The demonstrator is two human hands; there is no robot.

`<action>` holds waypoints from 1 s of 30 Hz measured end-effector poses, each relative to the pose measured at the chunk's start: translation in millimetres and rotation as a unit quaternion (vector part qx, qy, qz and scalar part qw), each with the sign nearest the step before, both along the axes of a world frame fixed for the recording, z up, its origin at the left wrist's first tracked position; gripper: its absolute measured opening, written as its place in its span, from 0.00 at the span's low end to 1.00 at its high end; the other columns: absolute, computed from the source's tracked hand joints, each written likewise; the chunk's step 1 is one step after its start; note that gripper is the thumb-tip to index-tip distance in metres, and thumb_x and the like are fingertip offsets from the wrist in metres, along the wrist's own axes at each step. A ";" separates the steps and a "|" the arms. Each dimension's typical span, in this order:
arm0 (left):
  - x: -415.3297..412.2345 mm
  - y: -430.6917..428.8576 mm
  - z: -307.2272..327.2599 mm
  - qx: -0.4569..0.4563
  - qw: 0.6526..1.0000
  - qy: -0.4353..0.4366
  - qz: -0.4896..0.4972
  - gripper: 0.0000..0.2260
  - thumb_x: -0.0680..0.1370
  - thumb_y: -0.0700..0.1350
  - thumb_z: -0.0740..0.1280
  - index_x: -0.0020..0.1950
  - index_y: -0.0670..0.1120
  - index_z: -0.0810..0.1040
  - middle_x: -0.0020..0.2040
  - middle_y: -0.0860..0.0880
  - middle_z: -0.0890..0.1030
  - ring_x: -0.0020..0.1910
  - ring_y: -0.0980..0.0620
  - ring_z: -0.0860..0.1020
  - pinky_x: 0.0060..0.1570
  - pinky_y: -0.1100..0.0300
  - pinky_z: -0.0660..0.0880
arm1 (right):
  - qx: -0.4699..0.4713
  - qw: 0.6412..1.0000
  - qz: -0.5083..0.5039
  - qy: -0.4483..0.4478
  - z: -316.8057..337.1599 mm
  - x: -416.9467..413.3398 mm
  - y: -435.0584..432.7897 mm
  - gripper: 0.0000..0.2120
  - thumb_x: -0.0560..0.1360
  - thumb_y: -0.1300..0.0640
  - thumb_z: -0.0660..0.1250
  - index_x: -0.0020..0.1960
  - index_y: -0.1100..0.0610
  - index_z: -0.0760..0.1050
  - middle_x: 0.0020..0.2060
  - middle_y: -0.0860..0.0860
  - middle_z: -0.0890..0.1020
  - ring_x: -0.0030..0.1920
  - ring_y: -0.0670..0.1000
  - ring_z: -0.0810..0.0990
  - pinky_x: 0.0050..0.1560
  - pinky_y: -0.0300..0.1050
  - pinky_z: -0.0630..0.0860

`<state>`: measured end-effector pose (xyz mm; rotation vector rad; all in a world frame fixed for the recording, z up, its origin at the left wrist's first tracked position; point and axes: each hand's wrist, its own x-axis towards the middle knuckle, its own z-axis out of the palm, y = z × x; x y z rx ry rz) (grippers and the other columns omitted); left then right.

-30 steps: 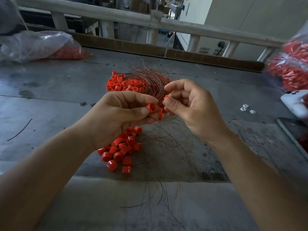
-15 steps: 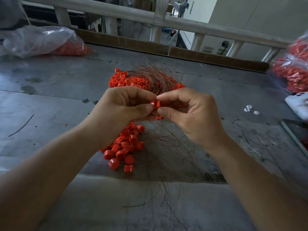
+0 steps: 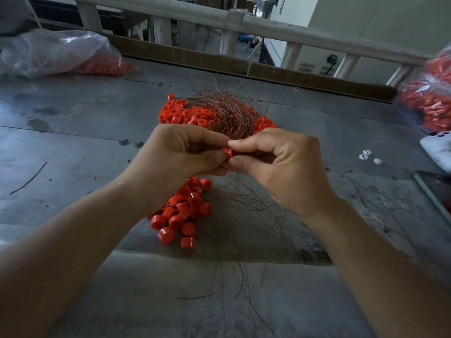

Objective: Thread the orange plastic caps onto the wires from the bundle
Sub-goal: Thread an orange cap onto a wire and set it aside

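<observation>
Indoors, stained grey table (image 3: pixel 73 132), possibly metal, railing (image 3: pixel 268 27) behind, left hand (image 3: pixel 175 162) and right hand (image 3: pixel 288 167) pinching orange cap (image 3: pixel 227 152)

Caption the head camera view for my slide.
Left hand and right hand pinch one orange cap over the wire bundle and loose caps on a grey workbench.

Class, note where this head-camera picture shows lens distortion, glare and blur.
Head view: wide-angle bending bows the pale railing; light glints on the clear plastic bag at left; the bag of orange caps at the right edge is blurred; the left hand, right hand and pinched orange plastic cap look sharp.
</observation>
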<state>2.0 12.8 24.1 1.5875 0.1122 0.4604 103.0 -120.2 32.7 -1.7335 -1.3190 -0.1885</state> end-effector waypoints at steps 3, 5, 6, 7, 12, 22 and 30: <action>-0.5 0.2 0.6 0.011 1.000 0.004 -0.010 0.11 0.64 0.41 0.68 0.41 0.54 0.84 0.38 0.50 0.85 0.38 0.54 0.83 0.38 0.68 0.77 | -0.003 1.000 0.002 -0.009 1.0 -0.9 0.1 0.12 0.65 0.64 0.74 0.48 0.63 0.81 0.40 0.47 0.79 0.43 0.45 0.79 0.44 0.32 0.76; -0.3 0.3 0.7 0.014 1.000 0.008 -0.012 0.11 0.63 0.41 0.68 0.40 0.54 0.84 0.37 0.50 0.85 0.37 0.54 0.83 0.38 0.69 0.77 | -0.005 1.000 -0.001 -0.012 0.9 -1.1 0.3 0.12 0.64 0.64 0.74 0.47 0.63 0.81 0.39 0.47 0.79 0.43 0.44 0.79 0.44 0.32 0.76; -0.1 0.4 0.6 0.016 1.000 0.009 -0.011 0.11 0.63 0.41 0.68 0.40 0.54 0.84 0.37 0.50 0.85 0.37 0.54 0.83 0.38 0.69 0.77 | -0.007 1.000 -0.001 -0.014 0.9 -1.0 0.2 0.12 0.65 0.64 0.74 0.47 0.63 0.81 0.39 0.47 0.79 0.43 0.44 0.79 0.44 0.31 0.76; 0.2 0.1 0.4 0.017 1.000 0.010 -0.011 0.11 0.63 0.41 0.68 0.40 0.54 0.84 0.37 0.50 0.85 0.37 0.54 0.83 0.38 0.68 0.77 | -0.008 1.000 -0.002 -0.015 0.6 -0.7 0.2 0.12 0.65 0.64 0.74 0.47 0.63 0.81 0.39 0.47 0.79 0.43 0.44 0.79 0.43 0.30 0.75; 0.6 -0.7 0.3 -0.005 1.000 0.008 -0.011 0.10 0.63 0.41 0.68 0.39 0.53 0.85 0.36 0.49 0.84 0.37 0.53 0.83 0.37 0.67 0.78 | 0.004 1.000 0.002 0.026 -1.0 -0.8 0.1 0.11 0.66 0.64 0.74 0.47 0.62 0.81 0.40 0.46 0.80 0.43 0.43 0.81 0.44 0.33 0.77; -0.6 -1.7 -0.9 -0.012 1.000 0.007 -0.001 0.08 0.63 0.40 0.68 0.38 0.48 0.84 0.36 0.47 0.84 0.37 0.52 0.83 0.36 0.66 0.78 | 0.025 1.000 0.004 -0.003 -3.6 -2.9 1.8 0.10 0.65 0.63 0.73 0.46 0.62 0.81 0.38 0.48 0.82 0.42 0.44 0.81 0.43 0.33 0.77; -0.1 0.7 -1.2 -0.030 0.999 0.021 -0.024 0.10 0.63 0.40 0.67 0.39 0.51 0.85 0.36 0.47 0.84 0.37 0.53 0.83 0.37 0.66 0.78 | 0.019 0.999 0.020 -0.018 -3.5 1.4 1.7 0.11 0.65 0.62 0.73 0.46 0.65 0.81 0.40 0.48 0.80 0.43 0.45 0.81 0.44 0.33 0.77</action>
